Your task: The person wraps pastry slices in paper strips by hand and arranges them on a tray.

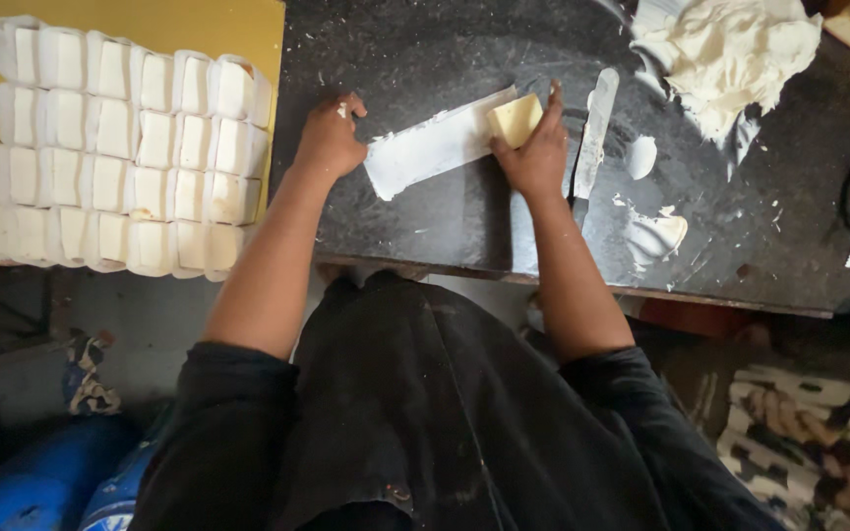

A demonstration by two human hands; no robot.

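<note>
In the head view, your right hand (535, 152) grips a pale yellow block (516, 119) resting on the far end of the white paper strip (435, 146), while your left hand (328, 138) presses loosely curled on the dark slab (445, 221) just beside the strip's near end, holding nothing. Just right of the strip lies a smeared knife (594, 128), and well left of it sit rows of wrapped blocks (120, 147)

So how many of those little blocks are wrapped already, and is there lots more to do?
Many are done: rows of wrapped blocks fill the yellow board. In hand: the right hand presses one pale block onto a white paper strip, which the left hand touches. Left: a big lump of the pale stuff remains uncut.
</note>
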